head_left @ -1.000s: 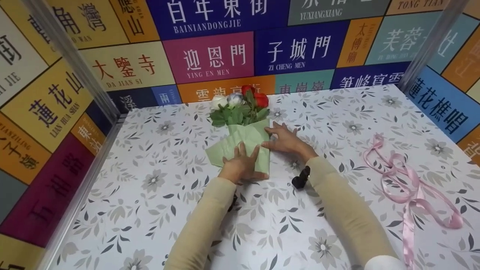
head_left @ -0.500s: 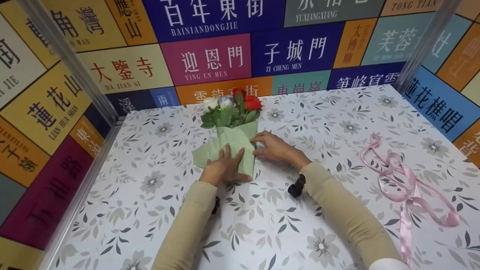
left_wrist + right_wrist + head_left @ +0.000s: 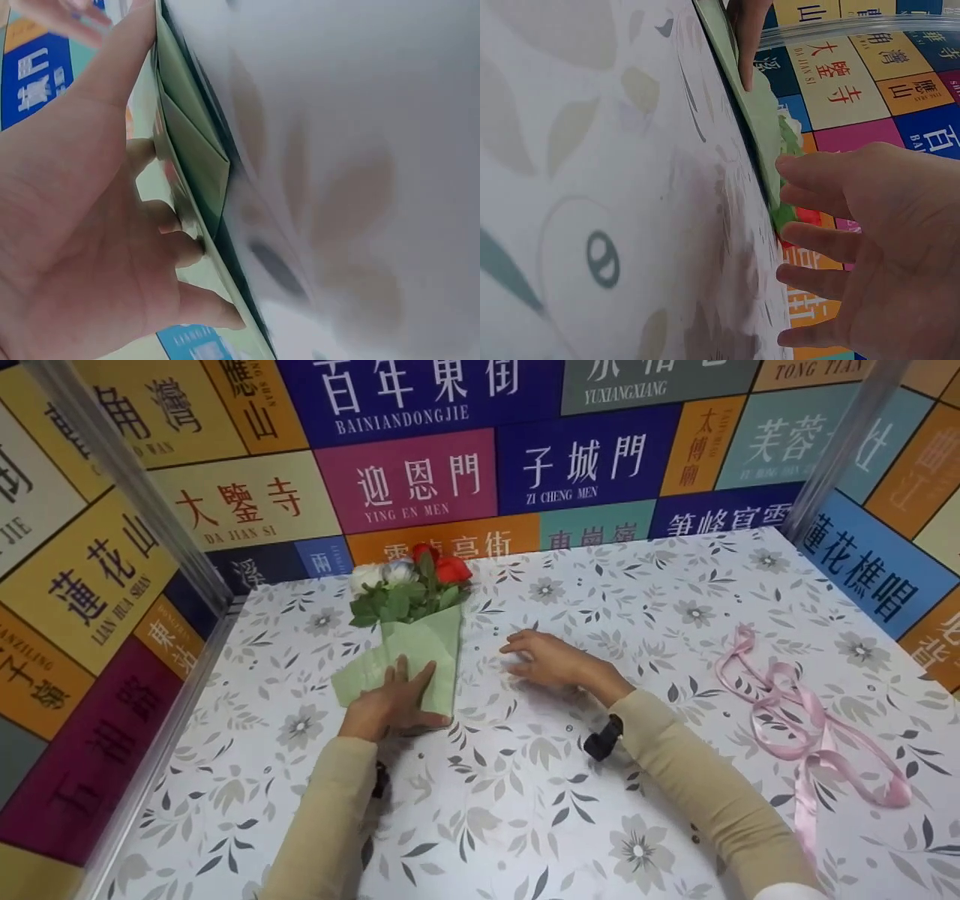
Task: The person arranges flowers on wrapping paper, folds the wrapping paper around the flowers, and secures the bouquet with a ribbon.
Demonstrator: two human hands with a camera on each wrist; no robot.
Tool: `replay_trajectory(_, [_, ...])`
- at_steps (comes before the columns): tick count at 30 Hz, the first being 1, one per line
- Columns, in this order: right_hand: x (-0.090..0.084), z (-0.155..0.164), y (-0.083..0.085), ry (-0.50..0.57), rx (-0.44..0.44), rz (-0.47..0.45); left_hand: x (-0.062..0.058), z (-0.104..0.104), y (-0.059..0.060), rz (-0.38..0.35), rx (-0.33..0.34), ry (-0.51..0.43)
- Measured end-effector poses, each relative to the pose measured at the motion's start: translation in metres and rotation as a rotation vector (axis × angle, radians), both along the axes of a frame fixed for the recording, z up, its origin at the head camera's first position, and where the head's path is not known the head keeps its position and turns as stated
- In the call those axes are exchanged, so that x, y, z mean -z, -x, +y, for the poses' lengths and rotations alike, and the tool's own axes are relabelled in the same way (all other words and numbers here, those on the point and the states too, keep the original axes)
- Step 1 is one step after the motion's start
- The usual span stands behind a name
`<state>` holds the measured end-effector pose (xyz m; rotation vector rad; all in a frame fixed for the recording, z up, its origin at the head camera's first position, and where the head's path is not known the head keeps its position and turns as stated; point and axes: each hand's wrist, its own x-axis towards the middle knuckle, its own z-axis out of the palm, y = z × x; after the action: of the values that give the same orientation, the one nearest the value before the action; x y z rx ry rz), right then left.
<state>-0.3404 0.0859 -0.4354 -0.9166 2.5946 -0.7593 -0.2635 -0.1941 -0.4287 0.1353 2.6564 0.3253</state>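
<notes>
A bouquet of red, white and pale bluish flowers [image 3: 450, 571] with green leaves lies on the table, wrapped in light green paper [image 3: 427, 637]. My left hand [image 3: 390, 703] rests on the lower part of the wrapping with its fingers spread. In the left wrist view, the fingers of that hand [image 3: 97, 195] touch the paper, and its folded lower edge [image 3: 195, 150] shows. To the right of the bouquet, my right hand [image 3: 551, 660] is apart from the paper and holds nothing. In the right wrist view, the fingers of the right hand [image 3: 870, 247] are extended.
A tangled pink ribbon [image 3: 810, 727] lies on the right side of the table. The table [image 3: 517, 810] has a white floral cover. Behind it stands a wall of colourful sign panels [image 3: 420, 484]. A black wrist device [image 3: 602, 739] sits under the right sleeve.
The bouquet has slid to the left with my left hand on its paper. My right hand has come away from the paper and now stands apart from it. The ribbon lies as before.
</notes>
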Motion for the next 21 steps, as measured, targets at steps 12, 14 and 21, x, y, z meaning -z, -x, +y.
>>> replay_trajectory(12, [-0.003, 0.043, -0.001, -0.049, 0.110, 0.093, -0.004, -0.070, -0.012, -0.045, -0.039, -0.064])
replay_trajectory(14, [-0.003, 0.050, 0.000, -0.041, 0.132, 0.101, -0.006, -0.079, -0.015, -0.057, -0.052, -0.061])
replay_trajectory(21, [-0.004, 0.079, 0.004, -0.015, 0.190, 0.113, -0.010, -0.102, -0.022, -0.092, -0.081, -0.055])
